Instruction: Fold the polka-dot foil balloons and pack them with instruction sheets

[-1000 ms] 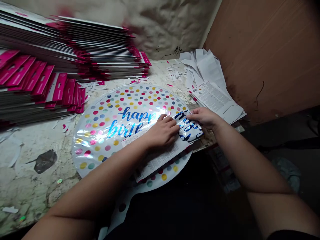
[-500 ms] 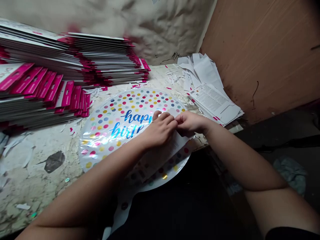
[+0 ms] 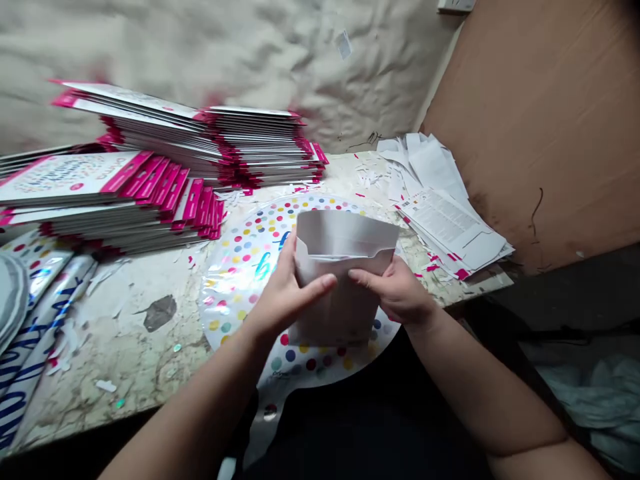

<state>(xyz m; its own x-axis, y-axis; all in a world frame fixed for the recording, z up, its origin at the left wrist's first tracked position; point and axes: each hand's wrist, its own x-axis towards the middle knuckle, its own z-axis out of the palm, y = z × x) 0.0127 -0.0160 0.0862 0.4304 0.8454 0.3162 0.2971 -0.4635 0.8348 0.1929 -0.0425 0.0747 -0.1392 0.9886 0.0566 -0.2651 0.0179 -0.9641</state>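
Our left hand [image 3: 287,288] and right hand [image 3: 401,293] grip the white paper envelope [image 3: 337,307] by its two sides, over the flat polka-dot foil balloon [image 3: 235,283]. The envelope gapes, its flap [image 3: 345,231] not yet folded down; whether it is filled, we cannot tell. The pink-tabbed packets [image 3: 273,150] stacked at the left look finished to us
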